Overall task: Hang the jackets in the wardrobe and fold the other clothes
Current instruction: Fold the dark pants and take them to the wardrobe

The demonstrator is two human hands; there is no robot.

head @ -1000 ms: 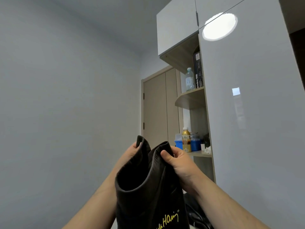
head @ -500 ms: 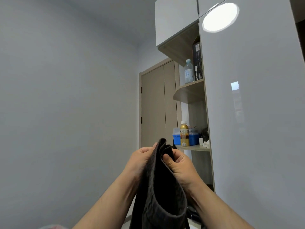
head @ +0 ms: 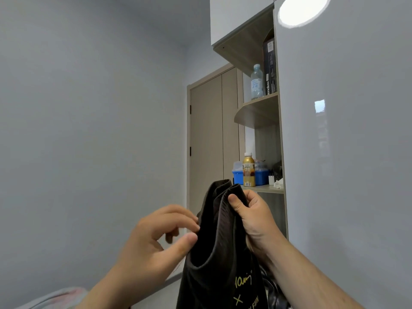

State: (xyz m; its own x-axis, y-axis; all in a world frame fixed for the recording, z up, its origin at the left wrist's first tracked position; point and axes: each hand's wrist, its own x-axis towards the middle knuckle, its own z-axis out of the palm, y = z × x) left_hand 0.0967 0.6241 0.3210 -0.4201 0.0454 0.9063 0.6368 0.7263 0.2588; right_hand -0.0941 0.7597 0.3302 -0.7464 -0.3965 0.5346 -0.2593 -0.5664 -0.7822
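Note:
A dark brown garment (head: 219, 253) with yellow print hangs in front of me at the lower centre. My right hand (head: 252, 216) grips its bunched top edge, thumb pressed on the fabric. My left hand (head: 156, 239) sits just left of the garment with fingers spread and loosely bent; its thumb and fingertips touch the cloth's left edge without gripping it. The glossy grey wardrobe door (head: 347, 152) stands shut at the right.
Open shelves (head: 259, 110) beside the wardrobe hold a water bottle (head: 256, 82), a dark box, a yellow drink bottle (head: 248, 170) and blue containers. A beige door (head: 209, 139) is behind. Black cloth (head: 275, 293) lies below the garment; pale fabric (head: 55, 297) shows at the lower left.
My left hand has let go of the garment's top and dropped down and left, fingers opening. My right hand still holds the bunched top. The view has tilted up a little.

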